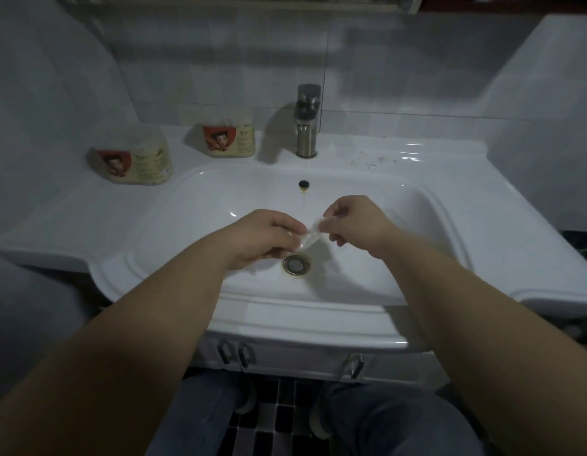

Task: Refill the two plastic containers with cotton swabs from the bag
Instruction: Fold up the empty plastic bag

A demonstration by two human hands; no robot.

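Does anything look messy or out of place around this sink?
White scraps litter the counter right of the faucet; a yellowish streak runs down the basin below the overflow hole.

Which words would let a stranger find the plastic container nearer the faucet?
Find the white ceramic sink and its brushed metal faucet at the back. Just left of it stands a clear plastic container with a red cartoon label; its twin sits farther left, nearer the viewer.

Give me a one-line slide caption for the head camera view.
Left hand and right hand pinch clear plastic over the sink; nearer container and farther container stand aside.
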